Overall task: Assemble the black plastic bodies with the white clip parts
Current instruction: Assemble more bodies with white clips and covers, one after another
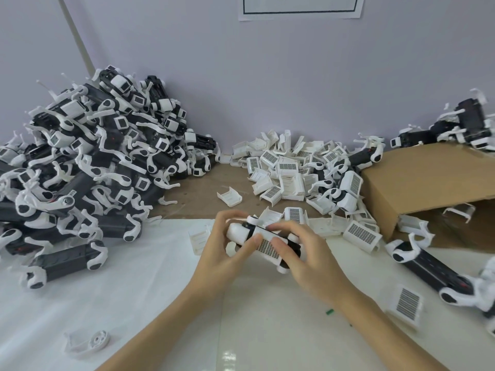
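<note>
Over the white tabletop (134, 285), by a lilac wall (267, 76), both hands' fingers (280, 243) seemingly clamp a black body (290, 249).

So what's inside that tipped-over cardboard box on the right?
In the cardboard box, lying on its side, a few white clips show near its open mouth. Deeper in, the flap and shadow hide the rest, so how many remain cannot be told.

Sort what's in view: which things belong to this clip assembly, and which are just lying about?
In the job: black body gripped by left hand and right hand; white clip on it; loose clip pile.
Lying about: cardboard box; green scrap; wall paper.
</note>
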